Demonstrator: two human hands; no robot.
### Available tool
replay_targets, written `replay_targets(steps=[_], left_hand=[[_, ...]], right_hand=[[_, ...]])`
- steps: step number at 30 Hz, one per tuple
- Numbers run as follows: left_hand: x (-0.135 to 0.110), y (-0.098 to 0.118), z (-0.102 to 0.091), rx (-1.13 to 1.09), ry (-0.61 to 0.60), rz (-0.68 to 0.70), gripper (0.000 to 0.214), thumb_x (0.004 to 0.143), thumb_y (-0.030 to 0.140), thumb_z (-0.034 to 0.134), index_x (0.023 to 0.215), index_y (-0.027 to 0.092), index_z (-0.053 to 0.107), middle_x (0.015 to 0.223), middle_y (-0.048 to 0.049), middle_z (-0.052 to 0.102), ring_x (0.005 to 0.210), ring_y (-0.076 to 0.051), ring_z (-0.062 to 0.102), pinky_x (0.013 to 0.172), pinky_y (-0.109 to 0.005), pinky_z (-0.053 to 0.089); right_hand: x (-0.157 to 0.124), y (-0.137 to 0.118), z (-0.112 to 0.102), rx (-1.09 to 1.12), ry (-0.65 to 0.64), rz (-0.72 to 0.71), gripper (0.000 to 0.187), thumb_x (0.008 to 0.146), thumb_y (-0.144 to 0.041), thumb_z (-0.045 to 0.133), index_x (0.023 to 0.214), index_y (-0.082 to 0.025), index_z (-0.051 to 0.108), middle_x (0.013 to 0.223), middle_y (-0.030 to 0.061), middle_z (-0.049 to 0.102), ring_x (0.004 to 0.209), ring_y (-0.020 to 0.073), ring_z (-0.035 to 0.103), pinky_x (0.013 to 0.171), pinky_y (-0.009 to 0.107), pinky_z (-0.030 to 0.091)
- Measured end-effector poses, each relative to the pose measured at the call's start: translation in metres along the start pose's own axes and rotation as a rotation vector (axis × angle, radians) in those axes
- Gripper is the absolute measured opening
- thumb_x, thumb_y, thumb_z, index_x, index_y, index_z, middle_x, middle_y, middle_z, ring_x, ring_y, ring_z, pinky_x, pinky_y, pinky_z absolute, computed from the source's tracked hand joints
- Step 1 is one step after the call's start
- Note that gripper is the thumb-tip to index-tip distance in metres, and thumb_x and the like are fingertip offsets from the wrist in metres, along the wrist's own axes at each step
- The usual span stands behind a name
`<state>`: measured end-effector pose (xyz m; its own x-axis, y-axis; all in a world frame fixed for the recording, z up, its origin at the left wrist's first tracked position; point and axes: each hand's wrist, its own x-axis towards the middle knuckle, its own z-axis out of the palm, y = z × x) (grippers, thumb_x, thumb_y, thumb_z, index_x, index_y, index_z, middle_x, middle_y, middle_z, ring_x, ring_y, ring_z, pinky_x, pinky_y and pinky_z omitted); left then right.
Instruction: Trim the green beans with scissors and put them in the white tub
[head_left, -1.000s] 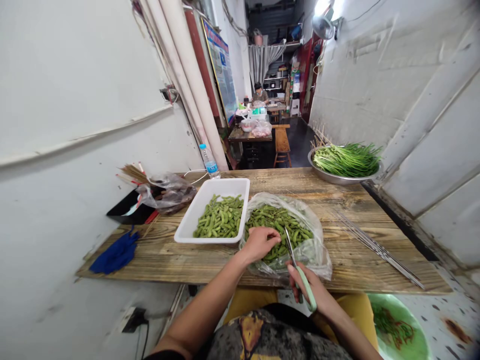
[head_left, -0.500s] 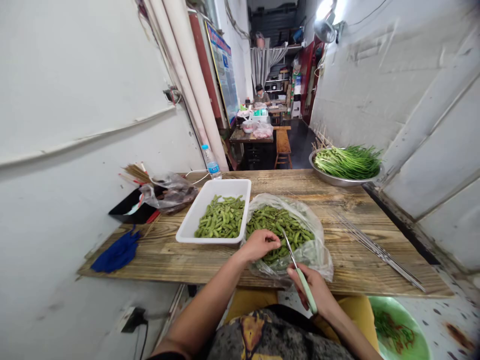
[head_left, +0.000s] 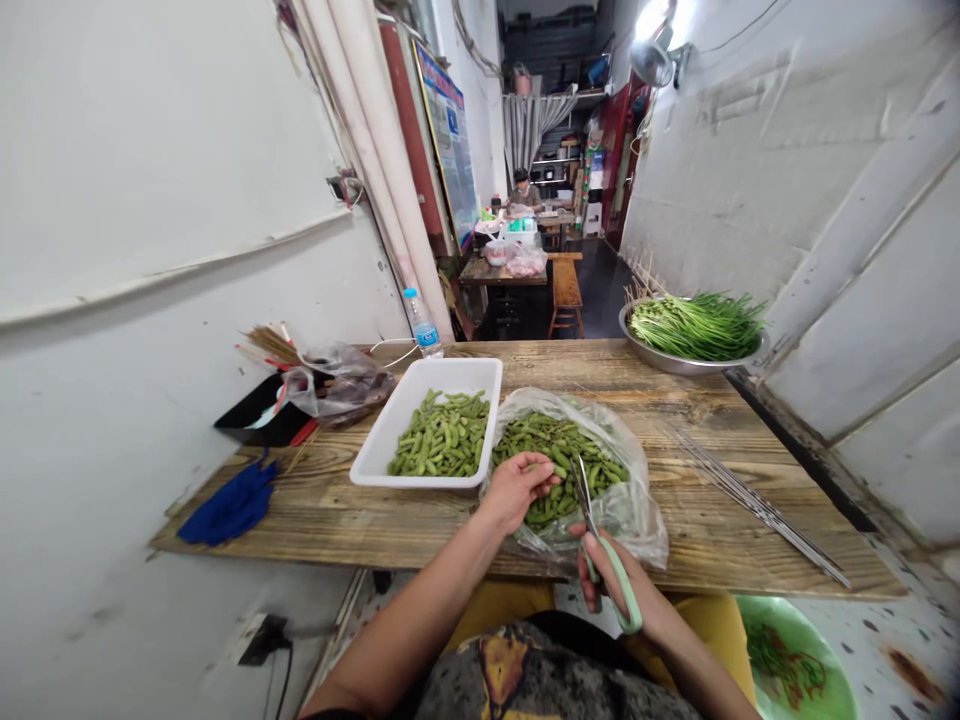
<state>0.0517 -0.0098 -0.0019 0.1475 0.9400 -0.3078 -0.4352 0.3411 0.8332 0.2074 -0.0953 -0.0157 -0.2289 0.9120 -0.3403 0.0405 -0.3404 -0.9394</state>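
Note:
Between the fingertips of my left hand (head_left: 519,488) is a green edamame pod (head_left: 559,470), held over a clear plastic bag (head_left: 634,480) spread on the table. Many more edamame pods (head_left: 544,435) fill that bag. My right hand (head_left: 611,572) grips a pair of scissors (head_left: 616,580) with pale green handles; the blades are parted and point up and away, close to the held pod. Left of the bag stands a white plastic tray (head_left: 373,455), with a layer of edamame pods (head_left: 442,435) inside it.
Metal skewers (head_left: 757,500) lie on the wooden table (head_left: 360,525) at the right. A steel bowl (head_left: 694,364) of green stalks stands at the back right. On the left are a blue cloth (head_left: 229,505), a black dustpan-like tray (head_left: 259,420) and a water bottle (head_left: 426,330). Behind, a person (head_left: 525,190) sits.
The scissors have gone from nearly closed to parted blades, with their handles spread. My left hand has shifted slightly, and the pod in its fingertips now shows clearly.

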Motion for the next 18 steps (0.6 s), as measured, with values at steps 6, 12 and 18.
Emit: replay_targets(steps=[6, 12, 18], left_hand=[[-0.007, -0.019, 0.010, 0.075, 0.066, 0.142, 0.032, 0.054, 0.027, 0.078, 0.063, 0.014, 0.051, 0.068, -0.0022, 0.066, 0.066, -0.014, 0.064, 0.064, -0.026, 0.048], [-0.012, -0.019, 0.014, 0.169, 0.064, 0.126, 0.031, 0.052, 0.028, 0.078, 0.060, 0.014, 0.051, 0.062, -0.0017, 0.066, 0.058, -0.014, 0.062, 0.060, -0.027, 0.047], [-0.011, -0.022, 0.011, 0.251, 0.053, 0.140, 0.027, 0.056, 0.029, 0.074, 0.061, 0.015, 0.051, 0.059, -0.0024, 0.066, 0.057, -0.014, 0.061, 0.059, -0.027, 0.047]], right_hand=[[0.000, -0.002, 0.001, -0.004, -0.025, 0.017, 0.056, 0.071, -0.069, 0.046, 0.098, -0.020, 0.049, 0.060, -0.0056, 0.047, 0.042, 0.0106, 0.047, 0.041, 0.024, 0.041], [0.002, 0.004, -0.002, 0.028, -0.021, 0.009, 0.053, 0.074, -0.067, 0.047, 0.097, -0.020, 0.046, 0.058, -0.0071, 0.043, 0.040, 0.0082, 0.043, 0.036, 0.021, 0.037], [0.003, 0.009, -0.005, -0.030, -0.011, 0.029, 0.043, 0.075, -0.061, 0.050, 0.087, -0.020, 0.047, 0.045, -0.0110, 0.036, 0.029, 0.0062, 0.033, 0.027, 0.018, 0.031]])
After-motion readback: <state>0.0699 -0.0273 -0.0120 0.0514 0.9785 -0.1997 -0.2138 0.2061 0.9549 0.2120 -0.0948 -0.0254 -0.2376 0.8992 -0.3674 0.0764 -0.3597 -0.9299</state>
